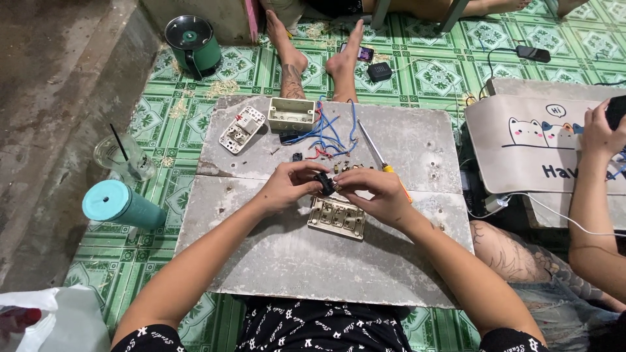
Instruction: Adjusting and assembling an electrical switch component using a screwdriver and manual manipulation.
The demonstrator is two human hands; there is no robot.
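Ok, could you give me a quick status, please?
Left hand and right hand pinch small black part. Switch plate beneath. Screwdriver close behind.

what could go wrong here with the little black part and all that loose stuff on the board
The small black part is pinched between the fingertips of the left hand and right hand above the switch plate; a slip could drop it among the tiny loose pieces. The screwdriver and loose wires lie close behind and could be snagged or knocked.

We sit on a floor of green patterned tiles [195, 117]. Left of the hands runs bare grey concrete [52, 98]; beneath them lie two worn grey slabs [293, 254], evenly lit.
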